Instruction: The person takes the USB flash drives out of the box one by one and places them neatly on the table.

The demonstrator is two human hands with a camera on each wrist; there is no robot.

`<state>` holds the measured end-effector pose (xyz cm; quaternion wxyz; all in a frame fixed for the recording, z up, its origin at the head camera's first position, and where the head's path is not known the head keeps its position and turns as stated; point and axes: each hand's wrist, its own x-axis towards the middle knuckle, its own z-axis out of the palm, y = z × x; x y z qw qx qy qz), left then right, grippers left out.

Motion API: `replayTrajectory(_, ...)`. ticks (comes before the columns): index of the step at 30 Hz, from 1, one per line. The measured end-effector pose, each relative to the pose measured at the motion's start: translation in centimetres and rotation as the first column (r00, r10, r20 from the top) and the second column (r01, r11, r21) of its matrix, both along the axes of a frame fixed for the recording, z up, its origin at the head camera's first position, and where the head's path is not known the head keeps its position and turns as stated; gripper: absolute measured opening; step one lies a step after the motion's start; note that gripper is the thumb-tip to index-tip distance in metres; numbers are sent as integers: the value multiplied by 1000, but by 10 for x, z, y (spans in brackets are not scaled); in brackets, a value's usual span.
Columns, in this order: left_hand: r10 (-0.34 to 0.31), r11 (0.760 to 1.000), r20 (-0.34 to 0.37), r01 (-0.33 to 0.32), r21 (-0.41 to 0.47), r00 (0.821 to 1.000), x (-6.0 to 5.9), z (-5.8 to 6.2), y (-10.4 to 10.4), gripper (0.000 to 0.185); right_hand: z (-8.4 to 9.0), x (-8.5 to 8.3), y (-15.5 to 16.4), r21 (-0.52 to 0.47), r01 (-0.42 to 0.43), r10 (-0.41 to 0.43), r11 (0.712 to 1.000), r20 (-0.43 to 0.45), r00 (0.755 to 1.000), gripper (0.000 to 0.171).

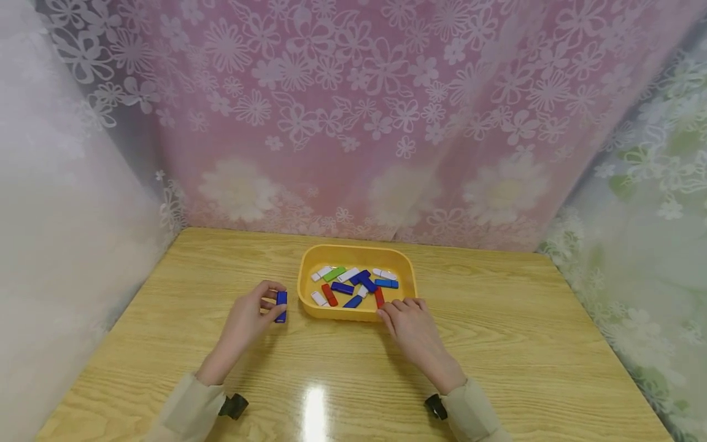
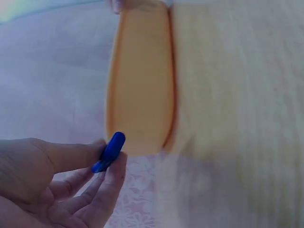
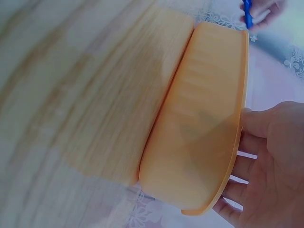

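Blue piece [image 1: 281, 306] pinched in left hand [image 1: 248, 319]; right hand [image 1: 411, 322], fingers straight, touches the yellow tray [image 1: 309, 307].

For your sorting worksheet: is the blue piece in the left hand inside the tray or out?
Out: the left hand pinches the blue piece beside the yellow tray.

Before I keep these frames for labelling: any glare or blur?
Head view: sharp, with a bright glare patch on the table near the front edge. Left wrist view: tray soft, blue piece clearer. Right wrist view: table and tray blurred.
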<state>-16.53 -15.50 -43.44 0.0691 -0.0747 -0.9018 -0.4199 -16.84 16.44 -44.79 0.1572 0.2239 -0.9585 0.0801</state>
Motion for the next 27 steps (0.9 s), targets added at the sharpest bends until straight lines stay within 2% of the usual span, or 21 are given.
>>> replayTrajectory(6, -63, 995, 119, 71, -65, 991, 8, -18, -3, 24, 1, 1, 1, 4, -7, 7, 1000, -29, 1000, 20)
replayTrajectory(9, -88, 990, 146, 102, -94, 985, 10, -23, -2, 24, 0, 1, 1, 6, -8, 8, 1000, -38, 999, 20)
replayTrajectory(15, -85, 983, 157, 108, -145, 984, 14, -24, -2, 24, 0, 0, 1, -3, -6, 6, 1000, -26, 1000, 21)
replayTrajectory(21, -72, 973, 137, 100, -210, 988, 15, -25, -3, 24, -1, 0, 0, -1, -2, 2, 1000, -24, 1000, 20)
replayTrajectory(27, -95, 968, 145, 125, -217, 985, 17, -25, -5, 23, -1, 1, 0, 8, -3, 3, 1000, -23, 1000, 19)
